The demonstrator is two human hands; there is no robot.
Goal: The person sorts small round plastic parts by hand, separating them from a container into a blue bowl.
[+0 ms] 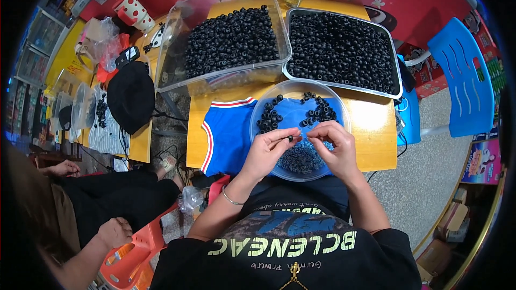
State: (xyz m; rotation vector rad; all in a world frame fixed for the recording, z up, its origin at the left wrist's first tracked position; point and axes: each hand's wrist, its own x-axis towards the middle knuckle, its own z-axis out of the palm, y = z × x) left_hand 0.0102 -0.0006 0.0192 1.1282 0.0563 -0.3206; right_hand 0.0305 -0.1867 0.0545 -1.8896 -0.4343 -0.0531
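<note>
Over a round clear plastic tub (347, 110), both my hands are close together with fingers pinched. My left hand (267, 153) grips a small black bead-like part (291, 138) between thumb and fingertips. The fingertips of my right hand (337, 150) press together beside it; whatever they hold is too small to make out. Inside the tub, black hollow round parts (268, 118) lie in two groups along the far side. A heap of tiny greyish pieces (299, 159) fills its near side, below my hands.
Behind the tub stand a deep clear bin (165, 70) and a shallower tray (398, 78), both full of black round parts. A blue jersey (228, 134) lies on the yellow table (376, 147). Another person (102, 193) sits at left; a blue chair (457, 75) stands at right.
</note>
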